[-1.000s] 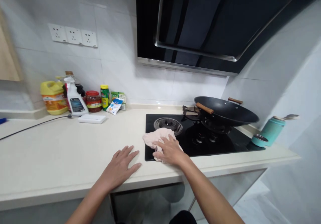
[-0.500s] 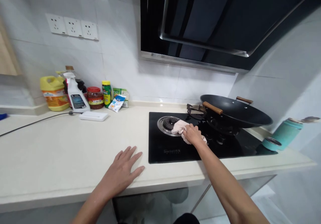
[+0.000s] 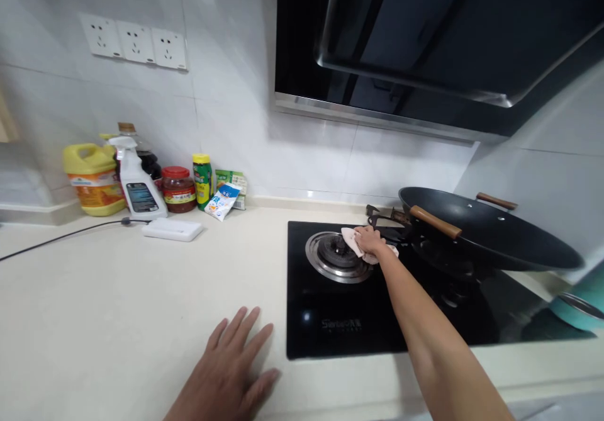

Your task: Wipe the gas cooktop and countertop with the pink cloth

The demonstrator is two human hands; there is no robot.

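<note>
My right hand (image 3: 371, 241) is closed on a pale pink cloth (image 3: 353, 242), pressing it against the black glass gas hob (image 3: 325, 314). The cloth touches the right rim of the left burner (image 3: 338, 256), whose steel ring and dark centre show; its pan support is off. Bunched folds of cloth stick out on both sides of the fingers. My left hand (image 3: 229, 370) rests with fingers spread on the pale countertop (image 3: 117, 301), left of the hob, holding nothing.
A black wok (image 3: 491, 226) with wooden handles sits over the right burner. Behind the left burner lies a dark pan support (image 3: 384, 219). A teal container (image 3: 578, 311) stands at far right. Along the wall are a spray bottle (image 3: 139, 185), jars, packets and a white box (image 3: 172, 229). The range hood (image 3: 401, 43) hangs above.
My right hand has slid the cloth back and right, uncovering more of the left burner. My left hand stays spread on the countertop. The view has shifted closer.
</note>
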